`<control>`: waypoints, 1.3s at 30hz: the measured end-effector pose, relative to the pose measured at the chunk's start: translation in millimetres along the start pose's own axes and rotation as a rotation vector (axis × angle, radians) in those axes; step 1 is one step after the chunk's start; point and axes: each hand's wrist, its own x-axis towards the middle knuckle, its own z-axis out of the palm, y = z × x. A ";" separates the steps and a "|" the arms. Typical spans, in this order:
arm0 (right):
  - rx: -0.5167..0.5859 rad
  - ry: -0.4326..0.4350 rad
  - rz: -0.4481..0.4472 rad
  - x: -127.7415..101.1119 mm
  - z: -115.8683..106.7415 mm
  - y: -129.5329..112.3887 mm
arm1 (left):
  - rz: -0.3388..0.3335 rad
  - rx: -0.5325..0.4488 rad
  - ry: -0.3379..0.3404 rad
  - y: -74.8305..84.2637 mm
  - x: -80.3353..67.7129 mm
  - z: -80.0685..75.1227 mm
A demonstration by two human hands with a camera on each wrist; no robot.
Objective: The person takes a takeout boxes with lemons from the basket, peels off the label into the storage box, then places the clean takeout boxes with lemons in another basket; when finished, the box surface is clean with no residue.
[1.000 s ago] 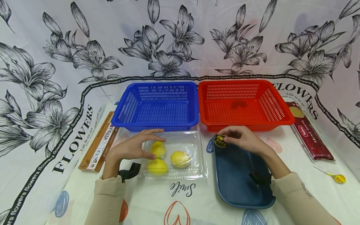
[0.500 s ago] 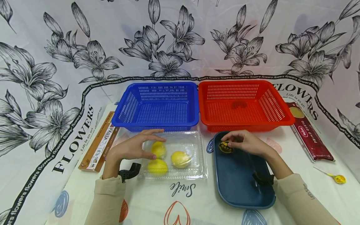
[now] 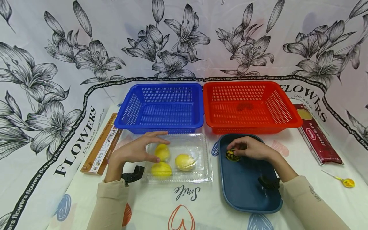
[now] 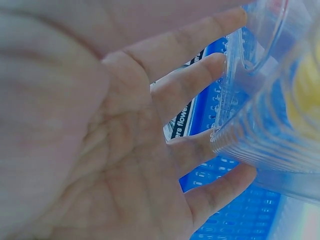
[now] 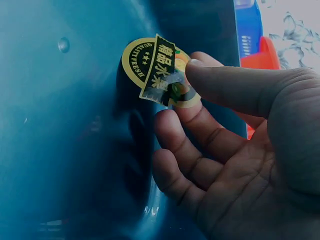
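Note:
My right hand (image 3: 254, 148) pinches a round black-and-gold fruit sticker (image 5: 145, 70) between thumb and fingers. The sticker (image 3: 232, 156) is over the far left part of a dark blue tray (image 3: 247, 191). My left hand (image 3: 133, 149) lies with spread fingers at the left side of a clear plastic clamshell box (image 3: 201, 143). In the left wrist view, its fingertips (image 4: 217, 62) are right at the ribbed wall of the box. Inside the box are three yellow lemons, one lemon (image 3: 185, 162) apart from the other two.
Behind stand a blue basket (image 3: 159, 126) and a red basket (image 3: 253, 122), side by side. At the left lies a brown pasta box (image 3: 100, 147). On the right are a dark red packet (image 3: 317, 139) and a yellow lollipop (image 3: 348, 182).
My right hand has carried the sticker from the tray's far left corner a little down and right, over the tray's inside. The left hand and the plastic box have stayed in place.

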 end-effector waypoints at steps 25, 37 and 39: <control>-0.093 0.091 0.060 -18.1 -15.9 -17.1 | 0.007 -0.002 0.002 0.3 0.4 0.5; 0.013 0.311 0.031 -52.8 -46.5 -27.1 | 0.041 -0.067 -0.002 -2.8 -0.2 -2.5; 0.017 0.365 0.037 -59.5 -51.8 -27.2 | 0.049 -0.085 0.003 -5.3 -2.6 -3.0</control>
